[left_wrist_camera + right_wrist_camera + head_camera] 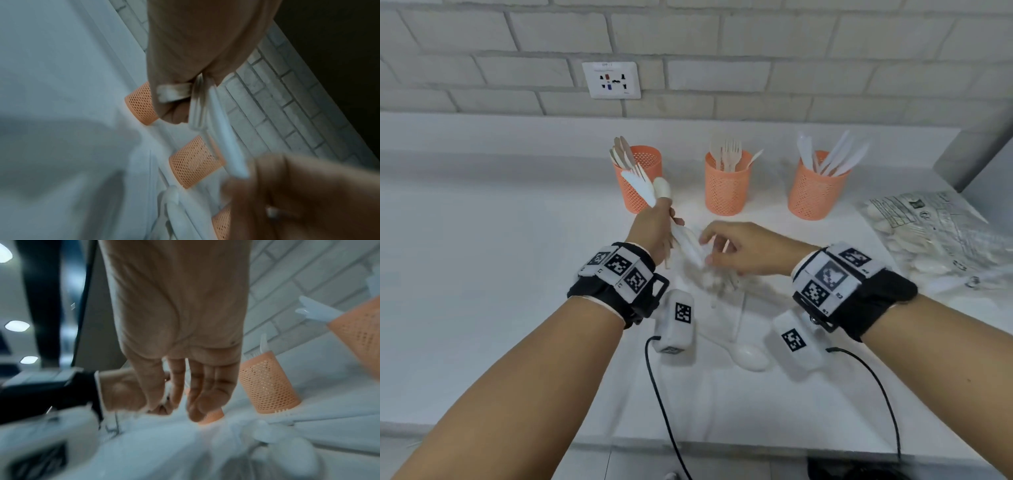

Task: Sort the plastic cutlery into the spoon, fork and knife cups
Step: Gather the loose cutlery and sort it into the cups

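Observation:
Three orange mesh cups stand in a row at the back: the left cup point(642, 178) with beige pieces, the middle cup point(727, 186) with forks, the right cup point(816, 192) with white pieces. My left hand point(666, 233) grips a bundle of white cutlery point(642, 186), heads up in front of the left cup, handles pointing down. My right hand point(709, 248) meets the bundle's lower end, and thumb and forefinger pinch one white handle point(232, 159). Under both hands lies a loose pile of cutlery point(719, 281). A single white spoon point(750, 356) lies nearer to me.
A clear plastic bag point(935, 233) of more white cutlery lies at the right on the white counter point(500, 274). Black cables point(664, 411) hang from both wrists over the front edge. The brick wall with an outlet point(611, 80) is close behind the cups.

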`<state>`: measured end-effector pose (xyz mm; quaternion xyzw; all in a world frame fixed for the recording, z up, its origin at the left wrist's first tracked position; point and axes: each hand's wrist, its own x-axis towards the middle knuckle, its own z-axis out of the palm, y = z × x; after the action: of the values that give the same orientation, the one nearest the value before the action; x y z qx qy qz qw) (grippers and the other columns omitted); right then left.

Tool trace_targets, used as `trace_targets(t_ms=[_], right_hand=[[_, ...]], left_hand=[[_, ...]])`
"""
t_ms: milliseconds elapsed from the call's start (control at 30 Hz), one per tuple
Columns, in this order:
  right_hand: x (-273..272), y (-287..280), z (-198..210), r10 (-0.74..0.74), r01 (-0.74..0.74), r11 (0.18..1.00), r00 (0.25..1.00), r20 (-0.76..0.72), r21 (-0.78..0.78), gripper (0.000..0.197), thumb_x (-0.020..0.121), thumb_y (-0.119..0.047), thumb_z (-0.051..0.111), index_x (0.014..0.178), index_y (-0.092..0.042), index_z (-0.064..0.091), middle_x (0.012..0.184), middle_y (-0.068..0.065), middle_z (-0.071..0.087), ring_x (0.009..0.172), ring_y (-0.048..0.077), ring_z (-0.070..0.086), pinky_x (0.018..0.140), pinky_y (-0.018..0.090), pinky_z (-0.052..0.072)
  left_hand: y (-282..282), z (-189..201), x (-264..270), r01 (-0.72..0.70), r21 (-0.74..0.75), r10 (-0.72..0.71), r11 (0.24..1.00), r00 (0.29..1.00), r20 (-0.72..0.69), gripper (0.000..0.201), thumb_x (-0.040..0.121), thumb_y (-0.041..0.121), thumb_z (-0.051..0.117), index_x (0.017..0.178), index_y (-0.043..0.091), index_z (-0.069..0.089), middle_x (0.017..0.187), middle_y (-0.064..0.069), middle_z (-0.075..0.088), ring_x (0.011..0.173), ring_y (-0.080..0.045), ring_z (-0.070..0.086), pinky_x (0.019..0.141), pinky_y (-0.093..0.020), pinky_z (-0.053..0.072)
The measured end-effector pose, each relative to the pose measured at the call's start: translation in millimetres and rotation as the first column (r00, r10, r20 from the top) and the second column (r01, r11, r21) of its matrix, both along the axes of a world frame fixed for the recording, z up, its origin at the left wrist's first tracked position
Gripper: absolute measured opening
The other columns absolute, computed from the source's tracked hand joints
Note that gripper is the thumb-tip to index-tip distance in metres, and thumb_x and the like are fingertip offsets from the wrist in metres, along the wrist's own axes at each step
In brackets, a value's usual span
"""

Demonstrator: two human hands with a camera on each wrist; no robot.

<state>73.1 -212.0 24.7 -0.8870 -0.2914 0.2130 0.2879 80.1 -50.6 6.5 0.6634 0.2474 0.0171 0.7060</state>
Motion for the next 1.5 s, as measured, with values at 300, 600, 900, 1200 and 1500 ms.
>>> trace_targets(t_ms=[300, 600, 900, 1200, 1500], right_hand=[[-43, -14, -61, 0.281, -0.22, 0.845, 0.958, 0.054, -0.487, 0.016, 0.081, -0.019, 0.061, 0.076, -0.018, 0.046, 0.087, -0.002, 0.048, 0.083, 0.023, 0.053, 0.062, 0.028, 0.038], [-13, -33, -18, 0.175, -0.068, 0.967, 0.876, 0.448, -0.245, 0.021, 0.084, -0.011, 0.059, 0.102, -0.017, 0.068, 0.1, -0.001, 0.063, 0.093, 0.016, 0.037, 0.084, 0.034, 0.039], [-5, -58, -20, -0.239, 0.219, 0.971, 0.86, 0.45, 0.097, 0.047, 0.081, -0.01, 0.066, 0.124, -0.008, 0.047, 0.123, 0.005, 0.042, 0.111, 0.02, 0.043, 0.09, 0.024, 0.034], [-15, -77, -44, -0.145, 0.132, 0.817, 0.989, 0.022, -0.561, 0.016, 0.091, -0.021, 0.043, 0.076, -0.019, 0.039, 0.078, 0.0, 0.053, 0.069, 0.02, 0.051, 0.06, 0.027, 0.041], [-18, -30, -58, -0.306, 0.281, 0.91, 0.951, -0.037, -0.305, 0.037, 0.082, -0.047, 0.061, 0.094, -0.014, 0.051, 0.085, 0.0, 0.054, 0.075, 0.015, 0.053, 0.063, 0.026, 0.042]], left_hand=[[-11, 6, -26, 0.384, 0.067, -0.381, 0.921, 0.923, -0.051, 0.021, 0.097, 0.014, 0.046, 0.077, 0.006, 0.048, 0.042, 0.001, 0.042, 0.037, -0.014, 0.048, 0.054, -0.031, 0.053], [-35, 13, -56, 0.753, 0.305, -0.728, 0.583, 0.651, -0.214, 0.023, 0.089, 0.022, 0.059, 0.068, 0.015, 0.059, 0.034, 0.009, 0.045, 0.043, -0.007, 0.041, 0.044, -0.013, 0.042], [-26, 2, -37, 0.615, 0.402, -0.568, 0.678, 0.786, -0.242, 0.022, 0.087, 0.021, 0.063, 0.071, 0.006, 0.063, 0.057, -0.003, 0.059, 0.046, -0.015, 0.043, 0.06, -0.027, 0.042], [-19, -5, -26, 0.523, 0.34, -0.483, 0.782, 0.852, -0.199, 0.029, 0.095, 0.034, 0.049, 0.08, 0.014, 0.063, 0.068, 0.008, 0.071, 0.063, -0.01, 0.05, 0.075, -0.028, 0.04], [-25, -1, -23, 0.409, 0.173, -0.398, 0.896, 0.913, -0.095, 0.025, 0.097, 0.022, 0.048, 0.077, 0.008, 0.055, 0.047, 0.004, 0.065, 0.045, -0.006, 0.062, 0.057, -0.024, 0.048]])
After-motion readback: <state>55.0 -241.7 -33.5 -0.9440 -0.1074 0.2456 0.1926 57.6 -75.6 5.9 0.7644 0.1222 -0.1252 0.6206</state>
